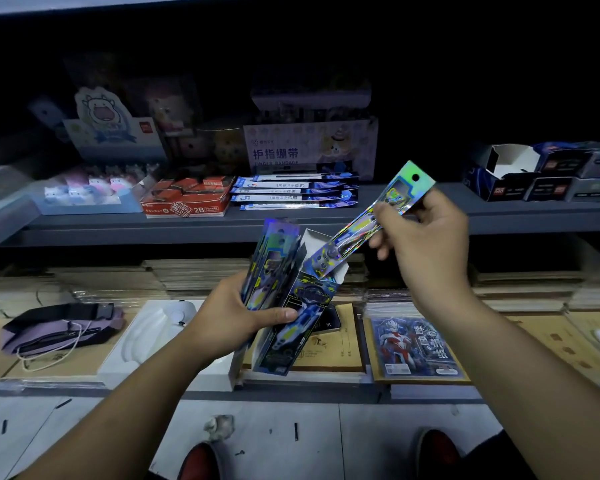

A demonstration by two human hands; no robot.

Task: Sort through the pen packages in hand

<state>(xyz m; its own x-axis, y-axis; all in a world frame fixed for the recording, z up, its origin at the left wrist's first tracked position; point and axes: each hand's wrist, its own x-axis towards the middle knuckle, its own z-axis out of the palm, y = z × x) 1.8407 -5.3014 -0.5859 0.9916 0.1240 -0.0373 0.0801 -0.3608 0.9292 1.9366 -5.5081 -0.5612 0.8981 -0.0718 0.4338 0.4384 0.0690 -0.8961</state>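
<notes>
My left hand [236,317] grips an open blue printed carton [293,323] together with a bunch of holographic pen packs [274,258] held against its left side. My right hand [426,237] pinches one long holographic pack [357,226] near its hang-hole end. This pack slants down to the left, and its lower end sits inside the carton's open top.
A grey shelf [187,226] behind holds a red 2B box [187,199], blue flat packs [298,192], a finger bandage box [309,150] and dark cartons [541,178]. Below lie notebooks, a white tray [146,337], a purple pouch [59,327] and a hero-print pad [413,344].
</notes>
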